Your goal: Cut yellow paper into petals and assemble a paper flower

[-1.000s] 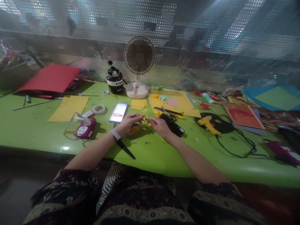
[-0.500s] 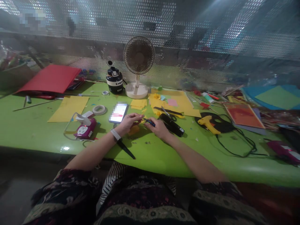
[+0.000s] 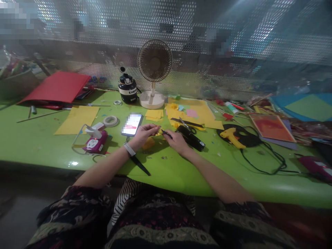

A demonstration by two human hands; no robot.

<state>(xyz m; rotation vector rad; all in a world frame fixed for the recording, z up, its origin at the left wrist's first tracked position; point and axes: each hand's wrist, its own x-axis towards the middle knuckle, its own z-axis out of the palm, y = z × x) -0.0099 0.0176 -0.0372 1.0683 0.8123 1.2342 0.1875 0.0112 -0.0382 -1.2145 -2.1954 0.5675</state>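
Above the green table my left hand (image 3: pixel 143 135) is closed, its thumb and fingers pinching a small crumpled yellow paper piece (image 3: pixel 160 131). My right hand (image 3: pixel 176 142) is wrapped round a slim dark tool (image 3: pixel 167 134), its tip at the yellow piece; what kind of tool cannot be made out. Both hands almost meet. Under the left one lies an orange-yellow paper scrap (image 3: pixel 148 143). A phone (image 3: pixel 131 125) with a lit screen rests just beyond my left hand. To the right of my right hand are a black stapler-like object (image 3: pixel 191 138) and scissors (image 3: pixel 188 125).
A white fan (image 3: pixel 153 100) and a dark bottle (image 3: pixel 127 91) stand at the back. Left are a tape roll (image 3: pixel 110 121) and a purple power socket (image 3: pixel 95 142). A yellow glue gun (image 3: pixel 233 137) with its cable lies right. Yellow paper sheets (image 3: pixel 77 119) are spread about.
The dark tool has turned slightly in my right hand and shows less of its blue side. Both hands stay close together in nearly the same place. The view has shifted slightly.
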